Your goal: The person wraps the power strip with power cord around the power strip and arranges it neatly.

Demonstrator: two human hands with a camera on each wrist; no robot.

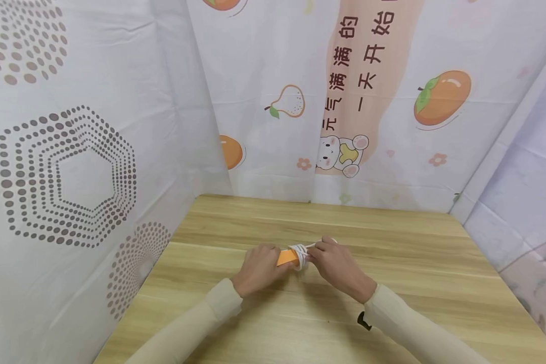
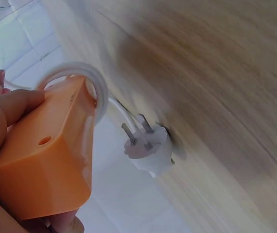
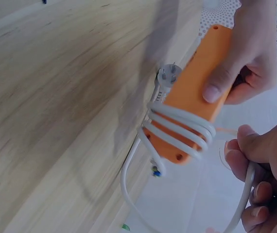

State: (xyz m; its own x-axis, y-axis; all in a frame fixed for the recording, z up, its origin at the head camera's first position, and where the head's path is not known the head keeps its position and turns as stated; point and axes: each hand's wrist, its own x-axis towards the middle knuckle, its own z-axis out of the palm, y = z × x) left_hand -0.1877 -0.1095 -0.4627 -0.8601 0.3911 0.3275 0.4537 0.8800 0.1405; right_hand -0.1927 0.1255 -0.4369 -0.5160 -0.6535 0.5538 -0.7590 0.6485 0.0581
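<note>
An orange power strip is gripped by my left hand, thumb along its broad face in the right wrist view. Several turns of white cord wrap around the strip's far end. My right hand holds a length of that cord between thumb and curled fingers, just right of the strip. A loop of the cord hangs below, as the right wrist view shows. The white plug, its metal pins exposed, hangs beside the strip close over the table. The strip's socket side is hidden from view.
Both hands work above a wood-grain table. A white curtain with dotted patterns borders the left side, and a fruit-printed curtain hangs along the back edge. More pale cloth stands at the right.
</note>
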